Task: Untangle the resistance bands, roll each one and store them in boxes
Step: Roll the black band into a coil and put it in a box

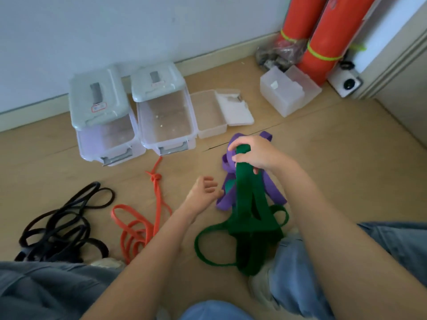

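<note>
My right hand [253, 153] grips the top of a wide green band [248, 218] and holds it up; its loops hang down to the floor between my knees. A purple band [227, 195] is tangled with the green one just behind it. My left hand [203, 190] hovers beside the purple band, fingers loosely curled, holding nothing. An orange band [143, 227] with a knot lies on the floor to the left. Further left lies a black band [60, 222] in a loose pile.
Two clear boxes [111, 137] [166, 121] with grey lids slid back stand by the wall. A small open box [210, 114] and a frosted box [282, 93] sit to their right. Orange rolls [323, 38] lean in the corner. My jeans-clad legs frame the wooden floor.
</note>
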Tool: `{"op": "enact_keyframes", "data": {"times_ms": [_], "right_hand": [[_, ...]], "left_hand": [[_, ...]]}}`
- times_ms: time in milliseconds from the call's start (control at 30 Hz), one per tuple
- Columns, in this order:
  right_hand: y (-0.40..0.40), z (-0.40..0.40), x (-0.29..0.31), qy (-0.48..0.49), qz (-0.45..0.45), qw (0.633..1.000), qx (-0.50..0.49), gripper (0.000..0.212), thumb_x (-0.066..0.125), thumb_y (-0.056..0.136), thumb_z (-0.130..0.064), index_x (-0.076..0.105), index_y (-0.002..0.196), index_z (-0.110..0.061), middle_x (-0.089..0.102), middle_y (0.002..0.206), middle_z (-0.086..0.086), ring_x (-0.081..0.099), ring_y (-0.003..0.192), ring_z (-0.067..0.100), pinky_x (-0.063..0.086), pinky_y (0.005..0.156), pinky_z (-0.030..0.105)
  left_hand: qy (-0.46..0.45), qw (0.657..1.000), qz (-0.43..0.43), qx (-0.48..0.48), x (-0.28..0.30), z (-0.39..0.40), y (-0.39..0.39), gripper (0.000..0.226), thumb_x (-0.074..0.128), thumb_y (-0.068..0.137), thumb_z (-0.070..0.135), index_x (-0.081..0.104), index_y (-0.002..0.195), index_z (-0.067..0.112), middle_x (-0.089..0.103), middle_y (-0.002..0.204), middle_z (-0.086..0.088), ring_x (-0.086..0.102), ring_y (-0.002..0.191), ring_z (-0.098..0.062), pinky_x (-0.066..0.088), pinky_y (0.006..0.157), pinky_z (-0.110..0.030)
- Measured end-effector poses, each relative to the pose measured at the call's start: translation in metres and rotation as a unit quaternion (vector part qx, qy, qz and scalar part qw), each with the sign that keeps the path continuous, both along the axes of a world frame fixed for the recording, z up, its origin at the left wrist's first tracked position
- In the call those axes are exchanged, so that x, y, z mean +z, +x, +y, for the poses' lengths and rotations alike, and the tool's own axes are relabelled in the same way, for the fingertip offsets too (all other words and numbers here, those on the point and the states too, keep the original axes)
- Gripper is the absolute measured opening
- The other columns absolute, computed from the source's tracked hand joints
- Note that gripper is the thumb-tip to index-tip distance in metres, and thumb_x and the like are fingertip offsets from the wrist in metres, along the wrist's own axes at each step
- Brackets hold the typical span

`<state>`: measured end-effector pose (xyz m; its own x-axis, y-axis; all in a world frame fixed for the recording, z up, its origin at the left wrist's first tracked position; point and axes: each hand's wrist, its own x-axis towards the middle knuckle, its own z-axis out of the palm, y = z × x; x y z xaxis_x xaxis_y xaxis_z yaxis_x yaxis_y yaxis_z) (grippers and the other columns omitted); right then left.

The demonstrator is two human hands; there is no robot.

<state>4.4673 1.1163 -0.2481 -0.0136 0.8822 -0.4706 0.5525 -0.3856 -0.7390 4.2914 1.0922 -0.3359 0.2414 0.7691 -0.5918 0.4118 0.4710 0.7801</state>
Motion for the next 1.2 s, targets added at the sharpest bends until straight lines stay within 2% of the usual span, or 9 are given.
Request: {"op": "enact_keyframes", "data": {"times_ms": [133, 267, 400, 500, 667, 767, 900, 1067, 1200], "right_hand": [[-0.007, -0.01, 0.069, -0.037, 0.145, 0.986, 0.071, 0.066, 0.062, 0.086, -0.003, 0.032, 0.141, -0.027, 0.066, 0.093, 0.02, 0.063, 0.065, 0.017, 0.046, 0.044, 0.018], [-0.01, -0.019, 0.13, 0.003, 0.218, 0.972, 0.084, 0.057, 0.057, 0.088, 0.0, 0.032, 0.138, -0.013, 0.068, 0.103, 0.021, 0.069, 0.084, 0.025, 0.051, 0.053, 0.022], [0.0, -0.028, 0.149, 0.046, 0.218, 0.975, 0.008, 0.039, 0.058, 0.087, 0.002, 0.05, 0.125, -0.001, 0.068, 0.093, 0.015, 0.068, 0.076, 0.02, 0.054, 0.057, 0.02], [-0.006, -0.032, 0.127, 0.023, 0.266, 0.963, -0.039, 0.033, 0.057, 0.088, 0.0, 0.051, 0.121, -0.001, 0.068, 0.094, 0.013, 0.067, 0.077, 0.02, 0.058, 0.065, 0.023], [-0.008, -0.021, 0.064, -0.103, 0.155, 0.983, -0.008, 0.041, 0.052, 0.095, -0.018, 0.042, 0.134, -0.011, 0.07, 0.084, 0.017, 0.071, 0.07, 0.021, 0.058, 0.062, 0.024], [0.005, -0.007, 0.014, -0.096, 0.002, 0.994, -0.057, 0.029, 0.052, 0.093, -0.019, 0.056, 0.117, -0.002, 0.069, 0.081, 0.015, 0.068, 0.073, 0.023, 0.057, 0.068, 0.027], [0.011, 0.014, -0.058, -0.07, -0.17, 0.982, -0.028, 0.03, 0.062, 0.085, -0.031, 0.06, 0.104, -0.009, 0.061, 0.11, 0.013, 0.055, 0.108, 0.032, 0.044, 0.093, 0.038], [0.018, 0.031, -0.13, -0.169, -0.14, 0.972, -0.087, 0.103, 0.073, 0.063, -0.059, 0.016, 0.145, -0.032, 0.029, 0.146, 0.013, 0.036, 0.13, 0.037, 0.033, 0.106, 0.049], [0.018, 0.032, -0.166, -0.087, -0.193, 0.967, -0.143, 0.078, 0.071, 0.074, -0.043, 0.03, 0.139, -0.03, 0.033, 0.135, 0.016, 0.046, 0.116, 0.04, 0.042, 0.095, 0.044]], "left_hand": [[0.056, 0.979, -0.11, -0.162, 0.06, 0.015, -0.001, 0.087, 0.067, 0.082, 0.007, 0.012, 0.147, 0.026, 0.022, 0.152, 0.006, 0.025, 0.137, -0.011, 0.031, 0.106, -0.03], [-0.003, 0.947, -0.299, -0.122, 0.112, 0.009, 0.008, 0.028, 0.043, 0.095, 0.015, 0.06, 0.116, 0.024, 0.055, 0.128, -0.008, 0.063, 0.1, -0.008, 0.052, 0.078, -0.02], [-0.107, 0.915, -0.369, -0.121, 0.126, 0.003, -0.004, 0.043, 0.04, 0.091, 0.044, 0.07, 0.107, 0.019, 0.069, 0.1, -0.011, 0.067, 0.091, -0.025, 0.053, 0.083, -0.036], [-0.085, 0.944, -0.284, -0.145, 0.125, 0.004, -0.025, 0.052, 0.049, 0.083, 0.058, 0.066, 0.103, 0.013, 0.068, 0.086, -0.01, 0.065, 0.075, -0.022, 0.054, 0.069, -0.031], [0.022, 0.996, -0.048, 0.071, 0.083, 0.007, -0.06, 0.016, 0.069, 0.082, 0.016, 0.059, 0.08, 0.003, 0.06, 0.052, -0.005, 0.056, 0.04, -0.012, 0.049, 0.044, -0.022], [-0.016, 0.992, 0.069, 0.104, 0.048, 0.016, -0.065, 0.024, 0.069, 0.083, 0.017, 0.059, 0.095, -0.001, 0.064, 0.077, -0.016, 0.063, 0.057, -0.022, 0.053, 0.054, -0.03], [-0.003, 0.99, 0.122, 0.068, 0.01, 0.024, -0.034, 0.047, 0.066, 0.084, 0.024, 0.043, 0.119, 0.005, 0.058, 0.111, -0.012, 0.059, 0.092, -0.024, 0.047, 0.075, -0.032], [0.018, 0.983, 0.185, 0.006, -0.025, 0.038, -0.004, 0.064, 0.066, 0.084, 0.029, 0.033, 0.132, 0.005, 0.052, 0.128, -0.016, 0.053, 0.114, -0.031, 0.039, 0.08, -0.026], [0.007, 0.974, 0.226, 0.005, -0.042, 0.044, -0.002, 0.073, 0.068, 0.082, 0.03, 0.03, 0.136, -0.001, 0.044, 0.134, -0.02, 0.044, 0.124, -0.033, 0.038, 0.097, -0.035]]}}
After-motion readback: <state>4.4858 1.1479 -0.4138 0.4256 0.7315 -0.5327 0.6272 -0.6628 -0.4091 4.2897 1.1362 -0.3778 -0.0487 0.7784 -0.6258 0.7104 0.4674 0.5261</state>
